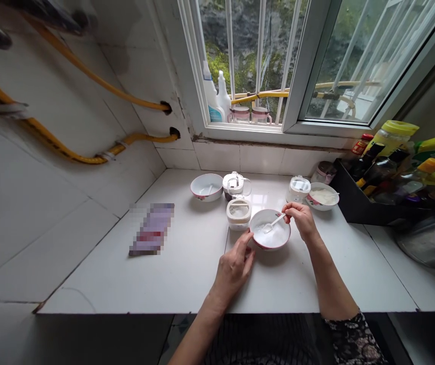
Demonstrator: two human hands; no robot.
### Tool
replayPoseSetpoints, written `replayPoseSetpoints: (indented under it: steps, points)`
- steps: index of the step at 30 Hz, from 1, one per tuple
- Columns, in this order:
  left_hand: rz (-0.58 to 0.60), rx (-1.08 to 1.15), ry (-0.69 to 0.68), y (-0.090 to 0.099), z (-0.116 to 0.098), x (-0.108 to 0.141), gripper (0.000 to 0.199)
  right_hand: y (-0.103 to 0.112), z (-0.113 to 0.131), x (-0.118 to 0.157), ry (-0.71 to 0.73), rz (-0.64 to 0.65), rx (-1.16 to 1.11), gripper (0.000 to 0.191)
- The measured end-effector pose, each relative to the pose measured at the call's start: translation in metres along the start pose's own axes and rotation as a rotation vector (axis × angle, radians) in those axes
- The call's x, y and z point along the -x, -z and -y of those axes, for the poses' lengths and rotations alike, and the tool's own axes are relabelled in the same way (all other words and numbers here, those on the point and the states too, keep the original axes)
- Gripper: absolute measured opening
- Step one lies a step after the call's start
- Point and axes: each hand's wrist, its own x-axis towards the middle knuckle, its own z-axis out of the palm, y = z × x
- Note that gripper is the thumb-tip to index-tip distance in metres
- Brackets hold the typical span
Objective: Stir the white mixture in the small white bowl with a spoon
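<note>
A white bowl [276, 239] with a red rim stands on the white tiled counter [194, 274]. My right hand [300, 220] pinches the handle of a small white spoon [268, 228], whose tip is down in the bowl among some whitish contents. The fingers of my left hand [236, 263] press on the bowl's left rim. Just behind that hand sits a square lidded jar [239, 214], and a second jar [233, 184] with its clear lid raised is behind it. Another white bowl [207, 187] is to their left.
At the right are a lidded jar [298, 189], a bowl of white food [323, 196], a black box [358, 203] of bottles and a glass lid [419, 246]. A pixelated purple item [152, 228] lies at left. A window [255, 61] is behind.
</note>
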Motion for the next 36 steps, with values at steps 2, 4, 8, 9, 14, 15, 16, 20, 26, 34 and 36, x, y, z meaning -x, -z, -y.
replayPoseSetpoints:
  steps: [2, 4, 8, 9, 14, 15, 16, 20, 26, 34, 36]
  points:
    - [-0.003, -0.002, -0.005, -0.001, 0.001, 0.0, 0.05, 0.001, -0.001, -0.001, -0.003, 0.003, 0.008, 0.012]
    - [-0.006, -0.003, -0.006, -0.002, 0.001, 0.001, 0.051, 0.0, -0.001, 0.001, 0.015, 0.009, 0.067, 0.012]
    - [-0.004, -0.003, 0.003, -0.001, 0.001, 0.001, 0.05, -0.006, 0.0, 0.007, 0.094, 0.103, 0.246, 0.012]
    - [-0.004, -0.002, 0.004, -0.001, 0.001, 0.001, 0.05, -0.008, 0.001, 0.008, 0.111, 0.139, 0.274, 0.012]
    - [-0.011, -0.002, 0.003, 0.0, 0.0, 0.0, 0.048, -0.009, 0.003, 0.01, 0.061, 0.204, 0.219, 0.012]
    - [-0.01, -0.003, 0.006, 0.0, 0.0, 0.0, 0.048, -0.009, 0.003, 0.009, 0.038, 0.202, 0.19, 0.012]
    - [-0.008, -0.004, 0.009, 0.0, 0.0, 0.0, 0.048, -0.008, 0.003, 0.008, 0.019, 0.197, 0.161, 0.012]
    - [0.004, 0.002, 0.014, 0.0, 0.0, 0.001, 0.048, -0.003, -0.001, 0.004, -0.026, 0.172, 0.071, 0.011]
    - [0.015, 0.019, 0.01, 0.0, 0.002, 0.001, 0.049, 0.001, -0.004, 0.0, -0.036, 0.128, -0.001, 0.011]
    - [-0.012, 0.0, -0.02, -0.002, 0.001, 0.0, 0.051, 0.001, -0.004, -0.004, -0.05, 0.048, -0.059, 0.012]
    - [-0.017, -0.004, -0.027, -0.002, 0.001, 0.0, 0.05, -0.003, -0.003, -0.006, -0.034, -0.001, -0.1, 0.013]
